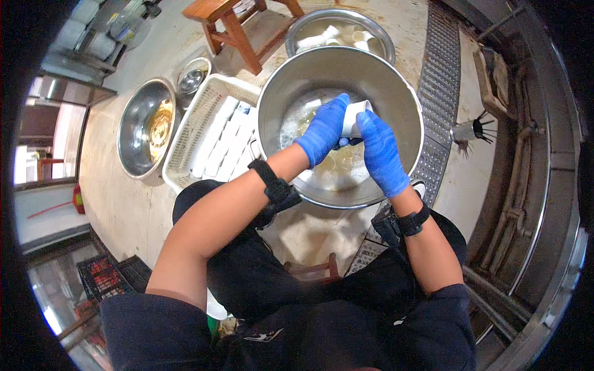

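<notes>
In front of me stands a large round metal pot [396, 86] with soapy, cloudy water in the bottom. Above that water I hold a white cup [353, 115] tilted between my two hands, both in blue gloves. My left hand [326, 128] is closed round the cup's left side. On its right side my right hand [382, 151] grips it, the thumb by the rim. Some blue fingertips show beneath the cup; what lies inside it is hidden. Another white piece [314, 104] shows in the suds, partly behind my left hand.
Left of the pot, a cream plastic basket [180, 148] holds white cups in rows. Beyond it are a wide metal bowl [131, 133] and a smaller bowl [193, 75]. Behind the pot, a metal basin [387, 44] holds white cups, near a wooden stool [233, 38]. A metal drain grate [438, 86] runs along the right.
</notes>
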`<state>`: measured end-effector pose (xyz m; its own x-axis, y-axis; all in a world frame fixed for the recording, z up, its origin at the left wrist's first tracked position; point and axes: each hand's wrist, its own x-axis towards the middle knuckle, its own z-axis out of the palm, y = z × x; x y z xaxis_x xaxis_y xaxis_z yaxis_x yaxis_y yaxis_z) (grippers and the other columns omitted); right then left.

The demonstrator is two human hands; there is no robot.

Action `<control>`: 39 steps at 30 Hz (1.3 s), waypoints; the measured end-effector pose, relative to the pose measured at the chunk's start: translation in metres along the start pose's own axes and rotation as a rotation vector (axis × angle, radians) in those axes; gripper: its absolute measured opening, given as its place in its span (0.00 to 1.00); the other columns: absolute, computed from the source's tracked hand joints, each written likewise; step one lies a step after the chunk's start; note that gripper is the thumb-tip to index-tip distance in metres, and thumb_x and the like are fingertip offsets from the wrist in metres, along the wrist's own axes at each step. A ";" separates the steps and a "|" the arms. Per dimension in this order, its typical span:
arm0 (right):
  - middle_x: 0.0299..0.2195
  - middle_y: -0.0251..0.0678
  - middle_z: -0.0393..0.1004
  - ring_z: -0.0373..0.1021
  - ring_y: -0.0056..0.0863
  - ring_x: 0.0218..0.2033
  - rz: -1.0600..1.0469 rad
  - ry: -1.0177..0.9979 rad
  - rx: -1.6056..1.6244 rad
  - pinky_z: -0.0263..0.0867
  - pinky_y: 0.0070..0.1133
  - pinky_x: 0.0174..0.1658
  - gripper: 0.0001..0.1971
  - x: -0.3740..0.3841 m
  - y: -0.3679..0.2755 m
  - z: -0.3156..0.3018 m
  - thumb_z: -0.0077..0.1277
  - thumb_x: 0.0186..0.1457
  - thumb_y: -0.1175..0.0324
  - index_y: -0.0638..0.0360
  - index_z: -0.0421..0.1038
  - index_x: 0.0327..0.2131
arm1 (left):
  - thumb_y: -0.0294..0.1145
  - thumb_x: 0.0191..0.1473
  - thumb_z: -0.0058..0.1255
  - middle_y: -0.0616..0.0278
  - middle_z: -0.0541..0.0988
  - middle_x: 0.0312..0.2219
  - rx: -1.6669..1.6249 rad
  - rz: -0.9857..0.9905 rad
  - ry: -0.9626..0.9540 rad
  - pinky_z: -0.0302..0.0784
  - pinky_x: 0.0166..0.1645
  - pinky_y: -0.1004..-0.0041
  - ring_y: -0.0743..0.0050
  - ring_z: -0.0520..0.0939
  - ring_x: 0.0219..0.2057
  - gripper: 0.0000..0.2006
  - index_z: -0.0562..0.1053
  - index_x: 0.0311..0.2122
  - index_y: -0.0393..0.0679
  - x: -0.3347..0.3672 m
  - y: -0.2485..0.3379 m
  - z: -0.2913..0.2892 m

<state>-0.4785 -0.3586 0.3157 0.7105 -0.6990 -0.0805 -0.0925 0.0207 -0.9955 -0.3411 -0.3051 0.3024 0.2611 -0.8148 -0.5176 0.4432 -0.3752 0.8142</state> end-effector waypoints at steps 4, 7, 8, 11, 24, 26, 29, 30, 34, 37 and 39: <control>0.36 0.54 0.74 0.73 0.48 0.37 -0.515 -0.032 -0.550 0.69 0.32 0.41 0.15 -0.008 -0.003 -0.002 0.44 0.63 0.62 0.64 0.72 0.44 | 0.54 0.64 0.32 0.70 0.70 0.14 -0.011 -0.245 -0.148 0.58 0.13 0.81 0.81 0.68 0.11 0.19 0.70 0.30 0.55 -0.002 0.020 -0.011; 0.36 0.46 0.77 0.74 0.40 0.38 -0.232 0.106 -0.265 0.69 0.30 0.41 0.15 -0.005 0.016 0.001 0.41 0.65 0.62 0.63 0.72 0.42 | 0.53 0.64 0.34 0.63 0.74 0.19 0.232 0.084 -0.021 0.67 0.16 0.71 0.70 0.74 0.16 0.21 0.72 0.35 0.47 0.003 0.008 0.000; 0.36 0.42 0.78 0.75 0.37 0.38 -0.063 0.190 -0.027 0.70 0.29 0.39 0.15 -0.003 0.016 0.003 0.40 0.66 0.61 0.62 0.73 0.41 | 0.52 0.64 0.36 0.60 0.76 0.22 0.427 0.322 0.062 0.72 0.20 0.65 0.62 0.77 0.18 0.21 0.72 0.39 0.43 0.002 0.001 0.003; 0.34 0.36 0.77 0.75 0.24 0.33 0.352 0.252 0.564 0.72 0.21 0.36 0.18 0.010 0.007 -0.002 0.40 0.66 0.54 0.59 0.71 0.44 | 0.48 0.61 0.45 0.46 0.78 0.30 0.815 0.784 0.220 0.77 0.39 0.57 0.42 0.80 0.32 0.20 0.69 0.47 0.40 -0.004 -0.019 0.012; 0.39 0.46 0.74 0.71 0.44 0.43 -0.746 -0.164 -1.064 0.64 0.40 0.51 0.13 -0.010 -0.023 -0.003 0.52 0.54 0.64 0.60 0.74 0.40 | 0.56 0.63 0.36 0.69 0.73 0.15 0.232 -0.129 -0.133 0.57 0.10 0.81 0.83 0.68 0.09 0.20 0.72 0.31 0.54 -0.013 0.030 -0.017; 0.40 0.44 0.74 0.70 0.41 0.47 -0.789 -0.139 -1.174 0.58 0.41 0.57 0.11 -0.011 -0.025 -0.005 0.54 0.49 0.65 0.57 0.75 0.36 | 0.57 0.63 0.36 0.68 0.72 0.15 0.178 -0.137 -0.098 0.57 0.10 0.81 0.83 0.68 0.09 0.20 0.72 0.32 0.54 -0.010 0.030 -0.014; 0.43 0.45 0.73 0.70 0.40 0.47 -0.827 0.028 -1.171 0.58 0.40 0.58 0.10 -0.011 -0.034 -0.008 0.58 0.46 0.65 0.57 0.75 0.32 | 0.58 0.63 0.37 0.68 0.72 0.16 0.021 -0.151 -0.032 0.56 0.10 0.81 0.82 0.67 0.09 0.21 0.71 0.34 0.52 -0.008 0.029 -0.017; 0.45 0.45 0.72 0.69 0.41 0.47 -0.815 0.125 -1.176 0.58 0.39 0.58 0.11 -0.012 -0.039 -0.010 0.59 0.44 0.65 0.58 0.75 0.31 | 0.58 0.63 0.37 0.68 0.73 0.16 -0.079 -0.152 -0.001 0.56 0.09 0.80 0.82 0.67 0.09 0.21 0.70 0.35 0.51 -0.008 0.032 -0.022; 0.48 0.48 0.71 0.70 0.43 0.47 -0.365 0.264 -0.503 0.67 0.34 0.51 0.26 -0.013 -0.015 -0.016 0.62 0.48 0.65 0.62 0.68 0.51 | 0.56 0.63 0.41 0.61 0.76 0.25 -0.028 0.044 -0.055 0.70 0.17 0.80 0.76 0.75 0.18 0.22 0.70 0.41 0.44 -0.017 0.042 -0.014; 0.50 0.46 0.70 0.71 0.33 0.47 -0.022 0.109 -0.074 0.73 0.26 0.43 0.34 -0.010 -0.016 -0.013 0.59 0.55 0.64 0.65 0.56 0.61 | 0.49 0.62 0.48 0.62 0.75 0.36 0.093 0.222 -0.131 0.79 0.33 0.75 0.76 0.79 0.35 0.19 0.68 0.48 0.44 -0.011 0.022 -0.023; 0.52 0.44 0.69 0.71 0.28 0.48 0.090 0.036 0.189 0.75 0.21 0.40 0.35 -0.008 -0.017 -0.015 0.57 0.58 0.64 0.65 0.52 0.63 | 0.40 0.59 0.56 0.59 0.73 0.44 0.383 0.402 -0.130 0.80 0.45 0.69 0.74 0.77 0.44 0.19 0.67 0.49 0.41 -0.014 0.023 -0.020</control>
<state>-0.4930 -0.3643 0.3336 0.6795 -0.7135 -0.1708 -0.0191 0.2155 -0.9763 -0.3175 -0.2932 0.3231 0.2266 -0.9652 -0.1303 -0.0180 -0.1379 0.9903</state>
